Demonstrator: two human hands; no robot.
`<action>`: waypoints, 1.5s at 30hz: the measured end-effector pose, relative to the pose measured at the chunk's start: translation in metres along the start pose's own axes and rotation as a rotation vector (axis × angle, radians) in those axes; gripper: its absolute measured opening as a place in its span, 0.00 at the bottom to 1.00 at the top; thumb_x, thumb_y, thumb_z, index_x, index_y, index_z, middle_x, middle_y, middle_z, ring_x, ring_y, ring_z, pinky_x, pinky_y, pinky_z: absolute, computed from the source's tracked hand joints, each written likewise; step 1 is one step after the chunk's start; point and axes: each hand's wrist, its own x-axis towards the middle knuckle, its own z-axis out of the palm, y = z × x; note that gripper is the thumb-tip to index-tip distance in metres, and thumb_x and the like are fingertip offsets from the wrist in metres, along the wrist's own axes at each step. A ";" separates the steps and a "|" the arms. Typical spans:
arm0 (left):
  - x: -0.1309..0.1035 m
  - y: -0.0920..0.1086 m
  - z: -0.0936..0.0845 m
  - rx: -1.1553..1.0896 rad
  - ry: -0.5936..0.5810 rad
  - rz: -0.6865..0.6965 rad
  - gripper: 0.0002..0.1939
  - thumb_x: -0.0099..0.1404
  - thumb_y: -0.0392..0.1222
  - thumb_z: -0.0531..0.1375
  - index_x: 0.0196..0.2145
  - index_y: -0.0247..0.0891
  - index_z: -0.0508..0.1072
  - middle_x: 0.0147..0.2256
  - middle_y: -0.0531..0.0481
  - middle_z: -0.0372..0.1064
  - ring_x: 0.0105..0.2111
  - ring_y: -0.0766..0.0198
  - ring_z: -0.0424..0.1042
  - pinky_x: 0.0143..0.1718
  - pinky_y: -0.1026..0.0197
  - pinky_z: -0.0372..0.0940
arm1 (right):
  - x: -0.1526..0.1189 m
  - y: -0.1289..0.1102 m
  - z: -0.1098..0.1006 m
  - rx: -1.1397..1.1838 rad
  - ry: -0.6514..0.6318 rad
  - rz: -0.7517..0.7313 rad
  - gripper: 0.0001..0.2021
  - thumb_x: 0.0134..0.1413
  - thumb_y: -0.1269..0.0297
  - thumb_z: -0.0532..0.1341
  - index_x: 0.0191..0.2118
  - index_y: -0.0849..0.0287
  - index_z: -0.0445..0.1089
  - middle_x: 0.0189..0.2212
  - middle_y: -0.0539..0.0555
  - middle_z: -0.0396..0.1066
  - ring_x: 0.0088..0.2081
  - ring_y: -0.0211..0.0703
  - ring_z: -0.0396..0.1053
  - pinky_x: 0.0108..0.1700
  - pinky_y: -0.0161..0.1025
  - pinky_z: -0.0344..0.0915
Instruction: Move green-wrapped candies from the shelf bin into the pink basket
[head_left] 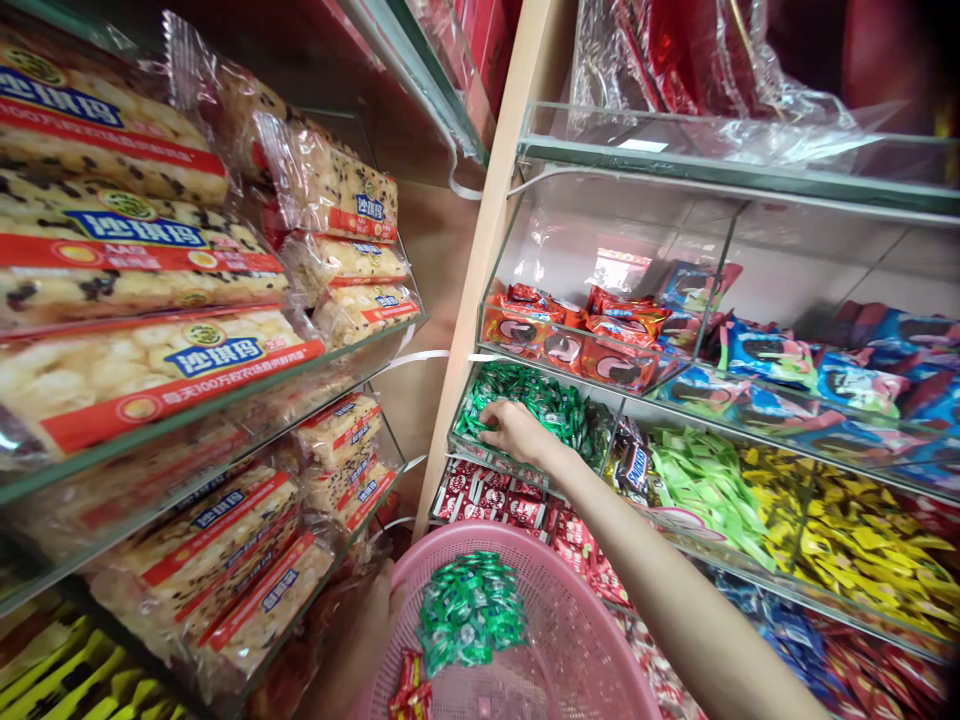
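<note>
My left hand (373, 612) grips the left rim of a pink plastic basket (592, 570), with part of the hand blurred. Inside the basket lies a heap of green-wrapped candies (472, 610), and a few red packets (410, 685) sit near its left wall. My right hand (515, 430) reaches over the basket to a glass shelf bin filled with green-wrapped candies (540, 395). Its fingers are bent, thumb and forefinger apart, at the front of that pile. Nothing shows between them.
On the left, glass shelves hold stacked sachima packs (187, 360). A wooden post (480, 260) stands between the shelf units. Right of the green candies are Snickers bars (634, 465), light green packets (705, 485) and yellow packets (862, 510). Red packets (491, 495) lie below, orange-red packets (577, 340) above.
</note>
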 end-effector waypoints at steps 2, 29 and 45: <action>0.000 -0.001 0.000 0.016 0.011 0.030 0.18 0.69 0.44 0.46 0.49 0.37 0.68 0.45 0.44 0.75 0.47 0.61 0.73 0.44 0.63 0.60 | 0.000 -0.001 -0.002 -0.033 0.006 -0.025 0.03 0.53 0.72 0.61 0.32 0.60 0.72 0.32 0.53 0.71 0.36 0.39 0.67 0.38 0.33 0.57; -0.002 0.004 -0.006 0.100 0.023 0.029 0.16 0.69 0.43 0.47 0.48 0.37 0.69 0.43 0.44 0.76 0.45 0.59 0.74 0.41 0.61 0.61 | 0.000 0.007 0.026 0.007 0.350 -0.015 0.02 0.57 0.71 0.60 0.36 0.59 0.70 0.34 0.55 0.73 0.37 0.44 0.67 0.40 0.37 0.60; 0.001 -0.002 0.003 0.014 0.028 0.028 0.17 0.69 0.44 0.48 0.49 0.36 0.68 0.44 0.44 0.75 0.46 0.60 0.73 0.43 0.63 0.61 | 0.000 0.012 0.015 0.112 0.316 -0.027 0.11 0.54 0.74 0.62 0.43 0.59 0.72 0.38 0.56 0.75 0.40 0.44 0.70 0.42 0.39 0.64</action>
